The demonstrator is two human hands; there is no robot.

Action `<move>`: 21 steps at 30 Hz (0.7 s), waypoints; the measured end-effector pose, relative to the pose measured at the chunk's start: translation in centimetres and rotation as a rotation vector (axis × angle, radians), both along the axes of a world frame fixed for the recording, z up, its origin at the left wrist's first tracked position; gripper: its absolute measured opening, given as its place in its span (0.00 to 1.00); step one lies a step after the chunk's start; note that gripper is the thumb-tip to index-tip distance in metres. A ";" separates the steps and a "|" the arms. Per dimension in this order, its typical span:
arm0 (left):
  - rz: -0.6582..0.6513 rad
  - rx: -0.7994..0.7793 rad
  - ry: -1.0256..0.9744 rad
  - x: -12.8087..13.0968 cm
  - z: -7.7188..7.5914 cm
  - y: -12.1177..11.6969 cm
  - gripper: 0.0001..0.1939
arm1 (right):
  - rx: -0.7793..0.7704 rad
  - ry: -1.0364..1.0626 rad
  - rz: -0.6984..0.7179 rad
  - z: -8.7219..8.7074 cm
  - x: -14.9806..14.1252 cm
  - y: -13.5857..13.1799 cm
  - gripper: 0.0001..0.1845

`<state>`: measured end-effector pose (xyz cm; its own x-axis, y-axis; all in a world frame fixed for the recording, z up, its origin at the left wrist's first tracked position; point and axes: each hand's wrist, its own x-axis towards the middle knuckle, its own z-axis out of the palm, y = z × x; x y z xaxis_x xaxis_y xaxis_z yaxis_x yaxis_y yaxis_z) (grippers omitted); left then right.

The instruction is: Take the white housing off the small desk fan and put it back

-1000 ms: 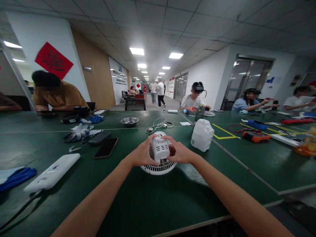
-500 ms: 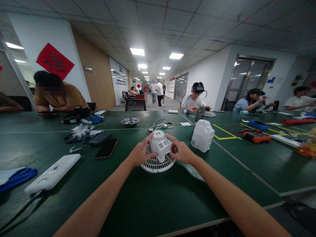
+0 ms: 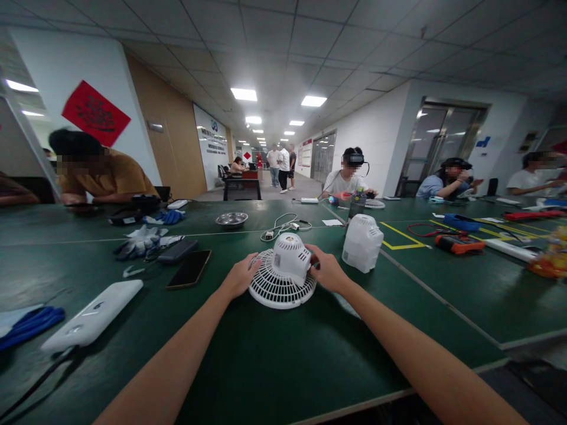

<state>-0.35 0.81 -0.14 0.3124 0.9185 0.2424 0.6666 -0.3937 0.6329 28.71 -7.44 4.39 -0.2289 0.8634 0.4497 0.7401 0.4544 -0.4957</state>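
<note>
A white fan motor housing [image 3: 290, 260] sits upright on a round slatted fan grille [image 3: 264, 290], which lies flat on the green counter [image 3: 266, 366], well in from the near edge. The left hand [image 3: 241, 276] is at the grille's left rim, its fingertips meeting the outer ring; whether that grip pinches the rim or only rests there, I cannot tell. The right hand [image 3: 328, 271] curls in at the housing's right side, beside the vents; its fingertips are partly hidden, so how tightly that grip closes cannot be told.

In front of the grille, between the two forearms, a broad stretch of green surface runs toward the near edge, which slants up to the right beneath the right forearm. On the left, a smartphone [image 3: 189, 270] lies near the left hand, with a white corded block [image 3: 95, 313] farther out. A white plastic cover [image 3: 362, 243] stands to the right, apart from the right hand and just left of the counter's seam. Behind the housing, a coiled white cable [image 3: 280, 228] limits the far side, a metal bowl [image 3: 231, 220] beyond it to the left.
</note>
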 end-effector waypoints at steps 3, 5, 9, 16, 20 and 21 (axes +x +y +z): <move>0.004 -0.008 -0.006 0.0 0.2 -0.2 0.35 | -0.005 0.005 0.001 0.1 -0.1 -0.1 0.37; 0.003 -0.021 -0.009 0.0 0.2 -0.2 0.35 | -0.008 0.010 0.001 0.2 -0.1 -0.1 0.37; -0.011 -0.058 -0.034 0.0 0.3 -0.3 0.36 | -0.024 0.001 -0.001 0.2 -0.1 -0.1 0.36; -0.031 -0.096 -0.066 -0.1 0.3 -0.3 0.35 | -0.041 0.005 -0.006 0.2 -0.2 -0.2 0.36; -0.025 -0.109 -0.088 0.0 0.5 -0.5 0.35 | -0.042 0.004 0.002 0.3 -0.2 -0.3 0.34; -0.029 -0.113 -0.089 0.0 0.6 -0.6 0.35 | -0.041 0.003 0.004 0.3 -0.2 -0.2 0.34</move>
<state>-0.35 0.25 0.42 0.3207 0.9326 0.1656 0.5958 -0.3345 0.7302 28.53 -7.68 4.70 -0.2308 0.8801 0.4149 0.7369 0.4365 -0.5162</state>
